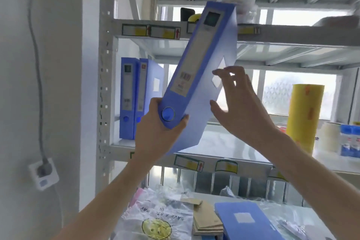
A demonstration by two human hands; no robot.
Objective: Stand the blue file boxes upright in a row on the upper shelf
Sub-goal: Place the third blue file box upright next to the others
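A blue file box hangs tilted in the air in front of the metal rack, spine toward me, top leaning right. My left hand grips its lower end under the round finger hole. My right hand rests against its right face with fingers spread. Two blue file boxes stand upright side by side at the left end of the shelf behind the held one. Another blue file box lies flat on the lower shelf.
A yellow roll, a tape roll and small bottles stand at the shelf's right end. The shelf above carries a black item and wrapped goods. Plastic bags and brown envelopes lie below. A wall socket is at the left.
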